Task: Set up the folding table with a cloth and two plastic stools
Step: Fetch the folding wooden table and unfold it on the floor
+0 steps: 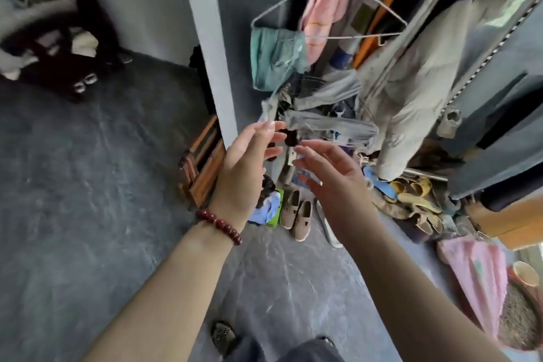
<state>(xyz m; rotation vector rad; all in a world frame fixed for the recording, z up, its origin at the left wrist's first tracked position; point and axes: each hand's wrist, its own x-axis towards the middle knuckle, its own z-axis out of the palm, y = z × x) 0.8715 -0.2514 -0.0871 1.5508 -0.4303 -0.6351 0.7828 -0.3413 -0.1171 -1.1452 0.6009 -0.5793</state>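
Note:
My left hand (246, 167), with a dark red bead bracelet on its wrist, is stretched out in the middle of the view, fingers straight and empty. My right hand (335, 182) reaches forward beside it, fingers spread and holding nothing. Both hands point at a crowded clothes rack, near grey garments (326, 123) hanging low. A folded wooden frame (205, 161), possibly the folding table, leans against the grey pillar (211, 47) just left of my left hand. No stools or tablecloth are clearly in view.
A wire hanger (329, 12) carries a teal cloth (276, 59) and pink clothing (323, 3). Several shoes (296, 211) and sandals (411, 194) lie on the grey floor under the rack. A pink towel (476, 276) and a cardboard box (511, 223) are at right.

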